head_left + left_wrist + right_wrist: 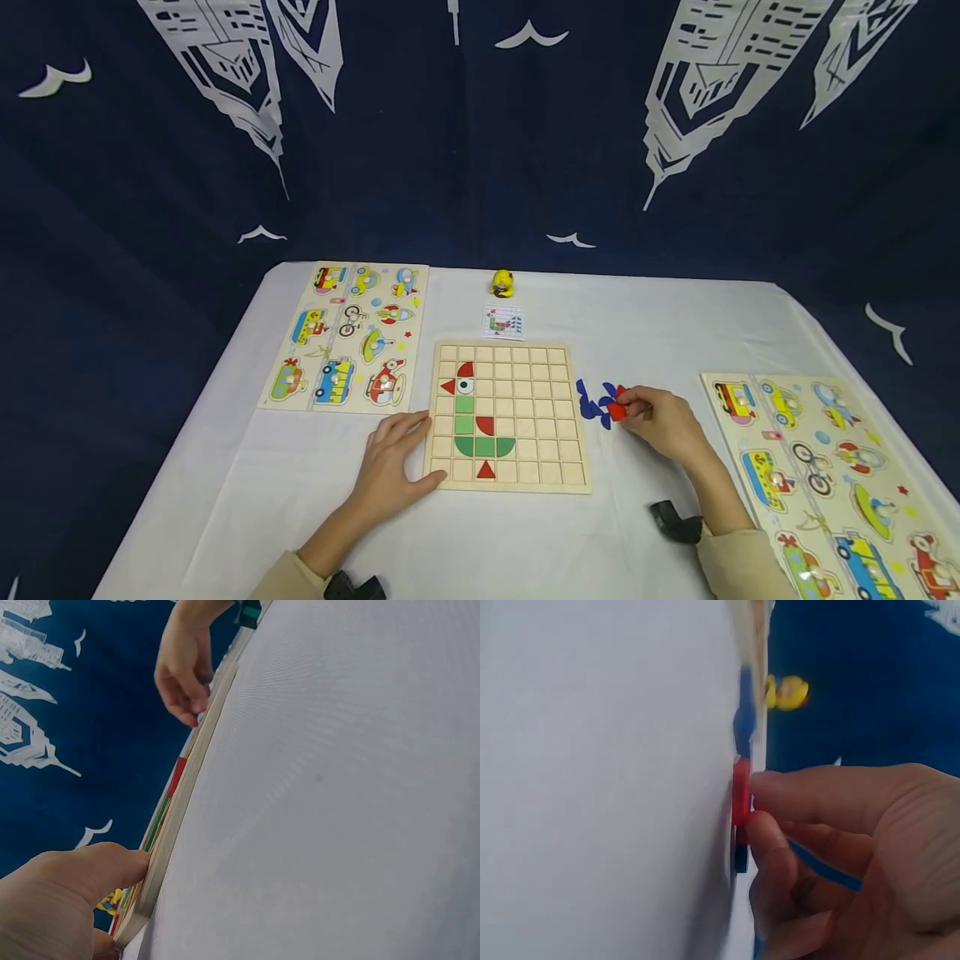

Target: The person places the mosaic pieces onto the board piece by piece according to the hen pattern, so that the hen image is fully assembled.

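A wooden grid board (534, 421) lies in the middle of the table, with red and green pieces and an eye piece set out on it in a bird shape. My left hand (393, 462) rests at its lower left corner, thumb on the near edge and fingers along the left side. The left thumb (124, 868) shows against the board's edge in the left wrist view. To the right of the board, my right hand (667, 423) pinches a red piece (741, 791) between thumb and finger. Blue pieces (588, 407) lie loosely beside that hand.
A small pattern card (503, 322) lies behind the board, with a yellow duck toy (502, 284) beyond it. Picture puzzle boards lie at the left (341, 337) and right (817, 467). A dark blue printed curtain (465, 150) hangs behind the table.
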Available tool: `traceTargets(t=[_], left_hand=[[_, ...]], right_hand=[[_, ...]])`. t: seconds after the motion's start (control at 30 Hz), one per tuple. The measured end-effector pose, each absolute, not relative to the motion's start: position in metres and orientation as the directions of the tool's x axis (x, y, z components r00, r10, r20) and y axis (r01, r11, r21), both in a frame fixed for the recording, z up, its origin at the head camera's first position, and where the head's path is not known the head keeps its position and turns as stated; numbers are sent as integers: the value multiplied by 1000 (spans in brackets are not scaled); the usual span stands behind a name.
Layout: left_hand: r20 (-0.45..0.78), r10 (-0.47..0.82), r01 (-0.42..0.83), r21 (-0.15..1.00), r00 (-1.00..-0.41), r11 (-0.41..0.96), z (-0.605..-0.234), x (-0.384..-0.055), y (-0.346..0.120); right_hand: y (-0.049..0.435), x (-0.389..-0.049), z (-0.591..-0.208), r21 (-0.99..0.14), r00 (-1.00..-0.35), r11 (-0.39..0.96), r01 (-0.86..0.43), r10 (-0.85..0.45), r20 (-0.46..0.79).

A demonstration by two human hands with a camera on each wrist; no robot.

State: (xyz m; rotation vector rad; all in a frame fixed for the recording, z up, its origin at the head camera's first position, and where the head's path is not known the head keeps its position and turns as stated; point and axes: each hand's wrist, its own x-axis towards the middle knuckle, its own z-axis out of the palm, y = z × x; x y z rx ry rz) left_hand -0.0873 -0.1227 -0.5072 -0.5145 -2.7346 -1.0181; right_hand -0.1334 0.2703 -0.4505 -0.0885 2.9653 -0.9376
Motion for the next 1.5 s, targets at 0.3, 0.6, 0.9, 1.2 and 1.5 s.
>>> traceTargets(t=[0.3,0.6,0.9,1.2,1.5], left_hand=[[287,248,376,607,-925,701,-506,-86,-123],[279,265,382,588,-923,713,-503,-88,-122],[278,268,384,589,-922,711,-504,-87,-124],[273,253,370,616,-928,695,-508,-85,-122],[267,257,369,609,-929,702,-507,-87,-123]], right_hand=[[280,-138,-460,-616,-996,786,-48,-81,-25],[288,-136,-463,-620,-998,784,-32,-62,-27],[273,-135,-454,-628,-997,775,-71,-76,20],[191,-142,-442,-645,-936,712,-277,-351,15],[148,-143,-450,-605,-901,710,-359,-433,28]])
